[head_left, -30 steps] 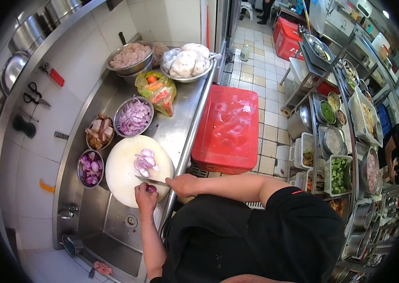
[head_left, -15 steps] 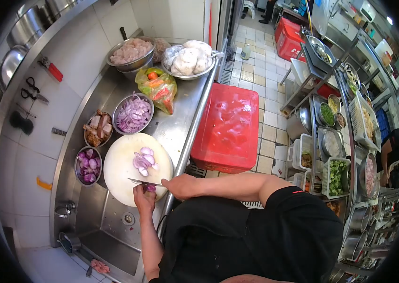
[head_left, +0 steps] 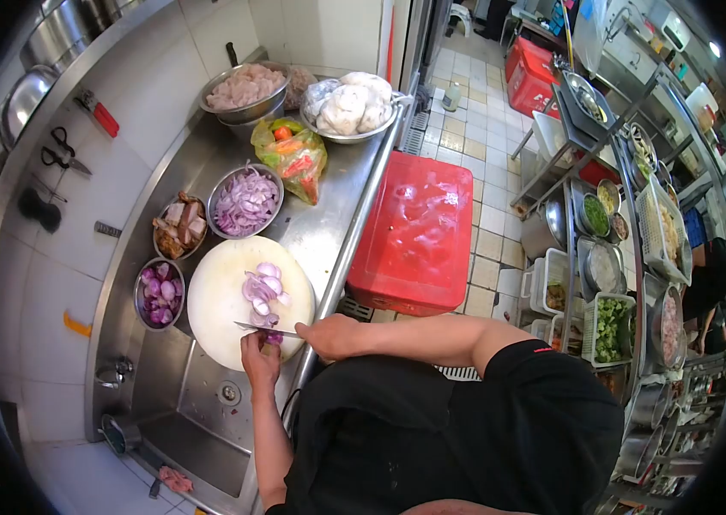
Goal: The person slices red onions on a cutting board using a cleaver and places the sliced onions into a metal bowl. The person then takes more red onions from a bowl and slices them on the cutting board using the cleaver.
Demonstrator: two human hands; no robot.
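Observation:
A round white cutting board (head_left: 215, 296) lies over the edge of the sink. My right hand (head_left: 333, 336) is closed around the handle of a knife (head_left: 270, 330), its blade pointing left across the lower part of the board. Just below the blade, my left hand (head_left: 261, 360) holds a piece of red onion (head_left: 274, 338) against the board with curled fingers, which partly hide it. Cut onion slices (head_left: 265, 287) lie in a loose pile on the far side of the blade.
Left of the board stand a bowl of peeled red onions (head_left: 159, 294) and a bowl of browned meat (head_left: 180, 226). Beyond it are a bowl of sliced onion (head_left: 247, 202), a bag of peppers (head_left: 293, 163) and bowls of pale meat (head_left: 245, 88). A red cooler (head_left: 414, 232) stands on the floor.
More onion slices lie near the blade than before. The knife and both hands stay at nearly the same place on the board. The view has shifted slightly.

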